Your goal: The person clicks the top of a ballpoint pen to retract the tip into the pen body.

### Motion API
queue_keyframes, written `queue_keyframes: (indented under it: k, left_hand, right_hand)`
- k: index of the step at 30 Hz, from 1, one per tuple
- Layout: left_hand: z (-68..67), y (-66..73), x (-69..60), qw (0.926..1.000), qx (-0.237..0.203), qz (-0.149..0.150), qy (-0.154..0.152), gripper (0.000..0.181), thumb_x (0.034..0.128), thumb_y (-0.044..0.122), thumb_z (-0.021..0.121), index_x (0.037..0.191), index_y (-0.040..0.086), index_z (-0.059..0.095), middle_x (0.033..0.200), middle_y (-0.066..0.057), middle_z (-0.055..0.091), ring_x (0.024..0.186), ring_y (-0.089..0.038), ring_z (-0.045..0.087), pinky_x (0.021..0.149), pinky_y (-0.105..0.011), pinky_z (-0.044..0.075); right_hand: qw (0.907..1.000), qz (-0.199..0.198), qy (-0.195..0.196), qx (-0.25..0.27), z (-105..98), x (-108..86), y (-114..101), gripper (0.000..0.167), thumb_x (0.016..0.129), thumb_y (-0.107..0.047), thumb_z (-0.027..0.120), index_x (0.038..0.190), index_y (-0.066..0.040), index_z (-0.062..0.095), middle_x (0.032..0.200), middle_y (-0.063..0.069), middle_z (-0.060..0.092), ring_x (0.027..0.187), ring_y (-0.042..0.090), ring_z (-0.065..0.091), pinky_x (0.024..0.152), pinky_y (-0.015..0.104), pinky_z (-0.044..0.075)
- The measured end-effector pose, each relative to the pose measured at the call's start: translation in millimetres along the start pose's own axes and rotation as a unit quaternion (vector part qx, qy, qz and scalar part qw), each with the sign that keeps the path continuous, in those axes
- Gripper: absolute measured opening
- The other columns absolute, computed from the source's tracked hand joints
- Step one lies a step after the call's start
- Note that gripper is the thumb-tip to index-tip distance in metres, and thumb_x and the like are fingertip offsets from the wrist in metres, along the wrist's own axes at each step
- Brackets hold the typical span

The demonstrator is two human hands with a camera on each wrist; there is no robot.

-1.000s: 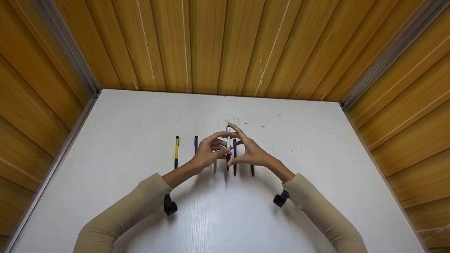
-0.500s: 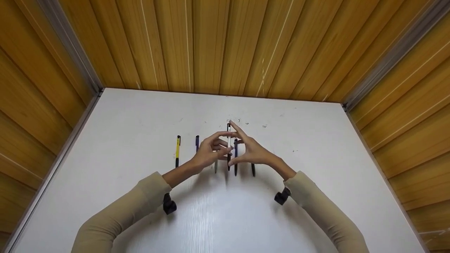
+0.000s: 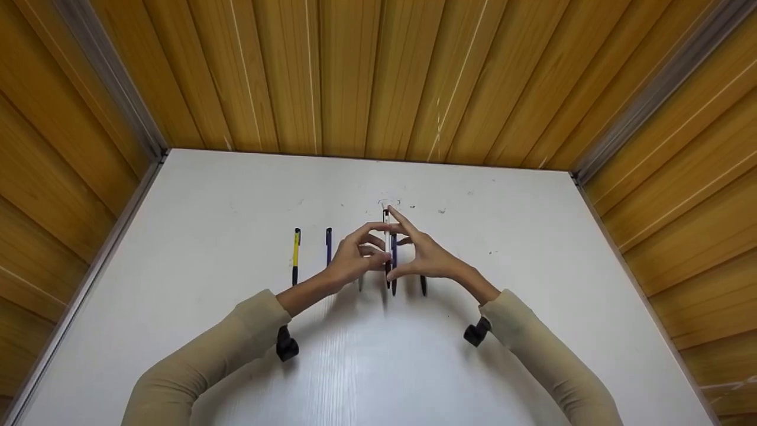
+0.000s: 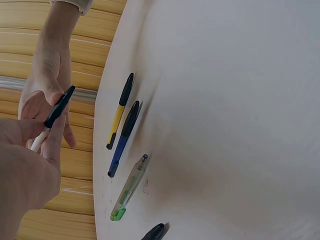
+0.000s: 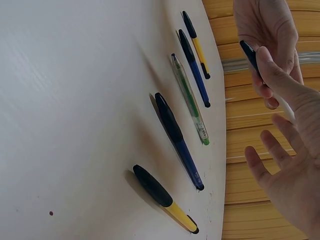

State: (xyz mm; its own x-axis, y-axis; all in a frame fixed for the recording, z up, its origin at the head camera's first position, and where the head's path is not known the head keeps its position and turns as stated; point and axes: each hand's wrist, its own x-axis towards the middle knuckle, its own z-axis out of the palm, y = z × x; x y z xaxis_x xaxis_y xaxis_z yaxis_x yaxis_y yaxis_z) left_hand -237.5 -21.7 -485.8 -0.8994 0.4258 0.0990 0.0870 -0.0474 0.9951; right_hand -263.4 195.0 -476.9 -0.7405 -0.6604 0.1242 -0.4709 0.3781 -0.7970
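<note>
Above the white table, my left hand [image 3: 352, 257] pinches a pen [image 3: 388, 238] with a white barrel and black grip between thumb and fingertips. In the left wrist view, the pen's black grip [image 4: 59, 108] projects past those fingers. My right hand [image 3: 433, 257] faces it from the right, fingers spread and fairly straight. Its index fingertip is at the pen's top end, and its thumb [image 5: 274, 70] lies against the black grip. Below are a blue pen [image 3: 394, 260] and a clear green pen [image 5: 188, 95], mostly hidden by my left hand in the head view.
To the left lie a yellow-and-black pen [image 3: 296, 251] and another blue pen [image 3: 329, 244]. A second yellow-and-black pen [image 5: 165, 200] lies under my right hand. All rest roughly parallel on the white table [image 3: 236, 195]. Yellow wood-look panels [image 3: 355, 77] stand behind the table.
The held pen has shifted slightly right, now nearly over the blue pen below. Both hands keep almost the same pose, and the pens on the table have not moved.
</note>
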Motion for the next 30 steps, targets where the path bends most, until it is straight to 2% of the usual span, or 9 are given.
queue_keyframes:
  k: [2, 5, 9, 13, 17, 20, 26, 30]
  left_hand:
    - [0.8, -0.3, -0.4, 1.0000, 0.007, -0.003, 0.004, 0.059, 0.0890, -0.005, 0.069, 0.144, 0.010, 0.054, 0.114, -0.031, 0.061, 0.086, -0.015, 0.072, 0.078, -0.036, 0.066]
    - [2.5, -0.5, -0.1, 0.9998, 0.014, -0.008, 0.009, 0.059, 0.0890, -0.005, 0.070, 0.143, 0.010, 0.055, 0.108, -0.023, 0.065, 0.085, -0.014, 0.072, 0.078, -0.036, 0.066]
    - [4.6, -0.6, 1.0, 0.9997, 0.012, -0.008, 0.022, 0.057, 0.0883, -0.007, 0.070, 0.141, 0.010, 0.057, 0.100, -0.014, 0.066, 0.084, -0.016, 0.072, 0.080, -0.042, 0.066]
    - [6.7, -0.7, 1.7, 0.9993, 0.016, -0.008, 0.032, 0.054, 0.0885, -0.007, 0.069, 0.139, 0.010, 0.060, 0.098, -0.014, 0.067, 0.083, -0.016, 0.070, 0.081, -0.046, 0.065]
    - [11.3, -0.5, 4.0, 0.9989, 0.030, -0.008, 0.035, 0.051, 0.0888, -0.005, 0.071, 0.136, 0.010, 0.062, 0.096, -0.015, 0.068, 0.081, -0.015, 0.071, 0.079, -0.040, 0.066]
    - [16.3, -0.3, 6.8, 0.9984, 0.042, -0.011, 0.037, 0.050, 0.0876, -0.004, 0.074, 0.134, 0.011, 0.063, 0.094, -0.013, 0.069, 0.081, -0.013, 0.072, 0.076, -0.034, 0.066]
    - [25.0, -1.3, 13.4, 0.9967, 0.069, -0.005, 0.044, 0.052, 0.0843, -0.005, 0.077, 0.133, 0.009, 0.064, 0.093, -0.016, 0.072, 0.077, -0.009, 0.070, 0.071, -0.026, 0.064]
    - [29.8, -1.9, 19.5, 0.9973, 0.048, -0.016, 0.053, 0.053, 0.0843, -0.008, 0.076, 0.133, 0.006, 0.062, 0.090, -0.012, 0.071, 0.075, -0.009, 0.069, 0.072, -0.029, 0.065]
  right_hand:
    - [1.0000, 0.000, -0.001, -0.002, 0.5, -0.5, 1.0, 0.131, 0.073, -0.019, 0.094, 0.166, -0.017, 0.002, 0.162, 0.016, 0.040, 0.146, 0.034, 0.043, 0.114, 0.060, 0.044]
    - [1.0000, 0.003, -0.002, -0.004, 0.3, -1.3, 2.1, 0.131, 0.072, -0.020, 0.094, 0.166, -0.017, 0.002, 0.160, 0.015, 0.043, 0.147, 0.031, 0.043, 0.114, 0.058, 0.045]
    - [1.0000, 0.002, -0.003, -0.003, 0.0, -0.8, 3.9, 0.132, 0.072, -0.020, 0.094, 0.166, -0.019, 0.002, 0.160, 0.015, 0.043, 0.146, 0.031, 0.043, 0.114, 0.056, 0.046]
    - [1.0000, 0.005, -0.004, -0.002, 0.5, -1.1, 5.2, 0.133, 0.070, -0.016, 0.095, 0.166, -0.018, 0.002, 0.160, 0.015, 0.042, 0.147, 0.031, 0.042, 0.114, 0.054, 0.046]
    - [1.0000, 0.008, -0.001, 0.006, -0.5, -5.5, 7.0, 0.134, 0.069, -0.008, 0.094, 0.165, -0.013, 0.001, 0.159, 0.020, 0.043, 0.147, 0.036, 0.041, 0.113, 0.059, 0.045]
    - [0.9999, 0.009, 0.001, 0.008, -3.0, -9.8, 9.5, 0.133, 0.069, -0.007, 0.094, 0.165, -0.014, 0.001, 0.157, 0.021, 0.044, 0.146, 0.039, 0.042, 0.112, 0.063, 0.044]
    - [0.9996, 0.021, 0.002, -0.016, -10.8, -18.0, 14.9, 0.129, 0.073, -0.020, 0.093, 0.166, -0.020, 0.003, 0.159, 0.013, 0.046, 0.147, 0.032, 0.042, 0.115, 0.055, 0.045]
    - [0.9992, 0.028, 0.007, -0.027, -20.8, -24.7, 18.5, 0.121, 0.077, -0.024, 0.091, 0.166, -0.019, 0.009, 0.156, 0.013, 0.048, 0.144, 0.034, 0.045, 0.114, 0.056, 0.045]
